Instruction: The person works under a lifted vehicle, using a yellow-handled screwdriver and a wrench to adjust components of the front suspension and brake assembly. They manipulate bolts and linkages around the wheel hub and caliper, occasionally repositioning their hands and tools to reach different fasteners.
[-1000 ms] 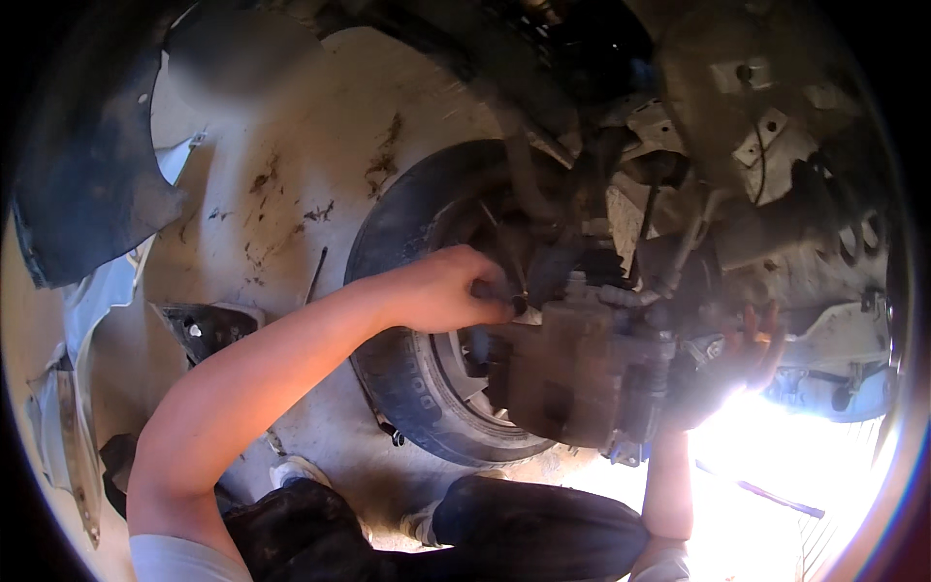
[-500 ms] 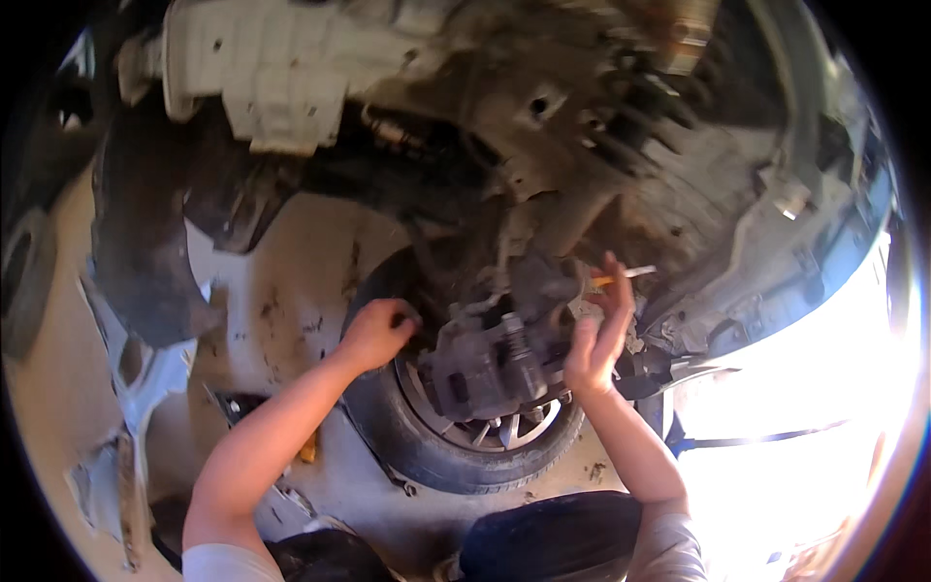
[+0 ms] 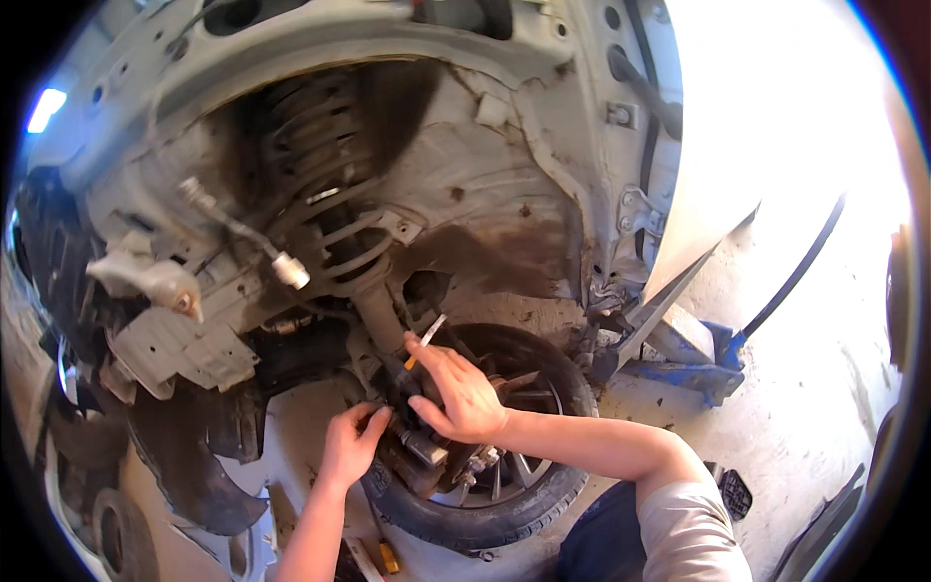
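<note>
My right hand (image 3: 464,396) reaches over the hub area, with a lit-looking white cigarette with an orange filter (image 3: 433,331) between its fingers. Its fingertips rest by the lower end of the suspension strut (image 3: 376,308); the thumb is apart from them. My left hand (image 3: 349,448) is at the left side of the brake caliper (image 3: 424,449), thumb and fingers pressed together. Whatever lies between those fingertips is too small to make out. Under the caliper a wheel with a tyre (image 3: 465,529) lies flat on the floor. A dark coil spring (image 3: 339,254) surrounds the strut above.
The bare wheel arch (image 3: 495,179) curves overhead. A thin rod with a shiny end (image 3: 289,271) hangs at the left. A blue jack (image 3: 713,373) with a black handle (image 3: 800,267) stands at right. A dark splash liner (image 3: 189,451) hangs lower left. A yellow-handled tool (image 3: 389,557) lies below.
The view has tilted up and turned, showing more of the wheel arch. My right hand has come from the caliper's right side across its top, nearer my left hand. The cigarette stays in it.
</note>
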